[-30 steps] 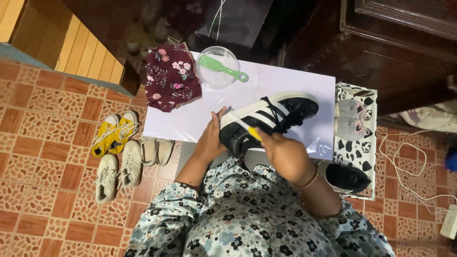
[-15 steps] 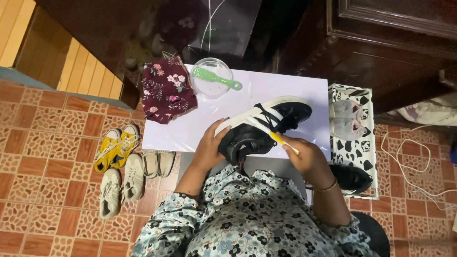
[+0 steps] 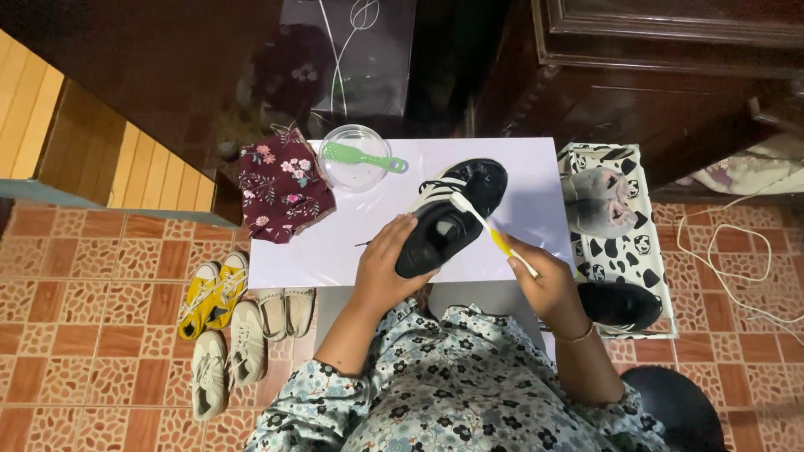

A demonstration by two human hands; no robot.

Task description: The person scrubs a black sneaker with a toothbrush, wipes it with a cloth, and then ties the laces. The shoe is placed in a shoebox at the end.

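Left hand (image 3: 387, 266) gripping black sneaker (image 3: 452, 216), right hand (image 3: 543, 276) closed round toothbrush (image 3: 492, 234) touching it

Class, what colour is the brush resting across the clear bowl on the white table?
Green: the brush across the clear bowl shows best in the head view.

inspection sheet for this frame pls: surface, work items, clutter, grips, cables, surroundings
Surface: white table, mostly bare at the near left.
Work items: black sneaker with white stripes, tilted; toothbrush, head on the shoe.
Clutter: floral cloth on the table's left corner; clear bowl with green brush across it.
Grips: left hand holds the sneaker's heel end; right hand holds the toothbrush handle.
Cables: white cord looped on the floor, right.
Surroundings: tiled floor; yellow shoes; cow-print box holding shoes.
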